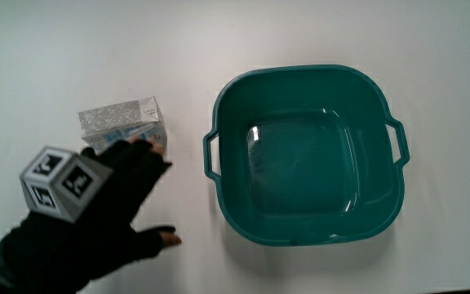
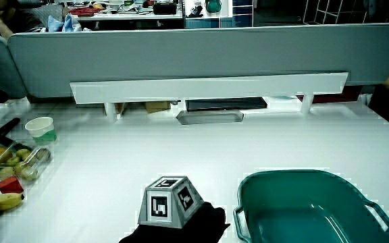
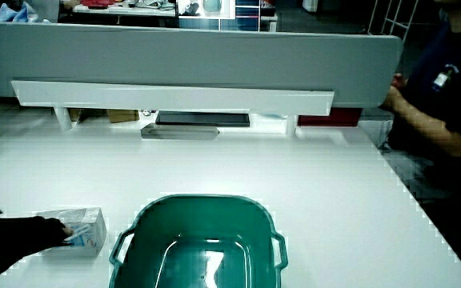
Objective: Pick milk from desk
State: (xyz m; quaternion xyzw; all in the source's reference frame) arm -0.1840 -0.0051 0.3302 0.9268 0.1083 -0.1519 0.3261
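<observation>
One milk carton (image 1: 123, 121) lies flat on the white worktop (image 1: 72, 49), beside the teal basin (image 1: 304, 155) and apart from it, a strip of bare worktop between them. And the hand (image 1: 108, 204) is right on it: black glove, patterned cube (image 1: 62, 181) riding on its back, fingertips (image 1: 141, 147) laid over the carton's nearer end while the printed grey end pokes out past them. The fingers are spread, the thumb (image 1: 160, 239) splayed out toward the basin and resting on bare worktop, so nothing is clasped; the hand is open, touching but not gripping. The carton sits farther from the person than the palm, with the forearm trailing back toward the worktop's near edge.

In a side view the carton (image 3: 77, 229) shows its pale face next to the basin's handle (image 3: 120, 244), the glove's fingers (image 3: 54, 230) pressed on its end. In a side view the cube (image 2: 171, 200) stands up clearly beside the basin's rim (image 2: 248, 185), hiding the carton. At the worktop's edge, well apart from the hand, sit a paper cup (image 2: 40, 128) and a banana (image 2: 2, 201).
</observation>
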